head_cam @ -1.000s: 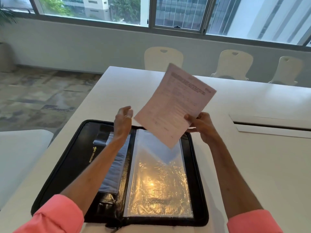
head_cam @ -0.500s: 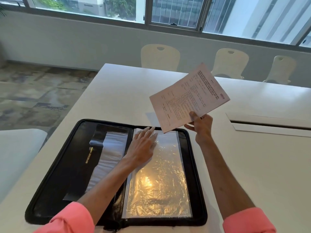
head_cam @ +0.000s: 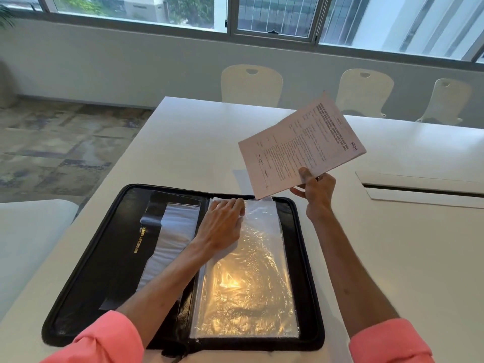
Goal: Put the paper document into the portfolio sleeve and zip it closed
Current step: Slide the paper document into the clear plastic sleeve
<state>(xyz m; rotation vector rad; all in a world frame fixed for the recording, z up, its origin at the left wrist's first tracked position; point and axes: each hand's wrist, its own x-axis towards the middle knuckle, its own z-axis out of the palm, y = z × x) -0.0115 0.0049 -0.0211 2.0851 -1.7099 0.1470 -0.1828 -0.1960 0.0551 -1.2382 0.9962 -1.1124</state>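
A black zip portfolio lies open on the white table in front of me. Its right half holds a clear plastic sleeve that glares under the light. My left hand lies on the sleeve's top end, with the fingers curled at the top edge, where the plastic is crinkled and slightly raised. My right hand pinches the lower edge of a printed paper document and holds it tilted in the air above the portfolio's far right corner.
A cable hatch is set into the table to the right. Three pale chairs stand at the table's far side under the windows. A white seat sits at my left, beside the table edge.
My left hand dropped from the air onto the sleeve and slid up to its top edge, fingers now curled there. My right hand swung the paper to the right and turned it more level.
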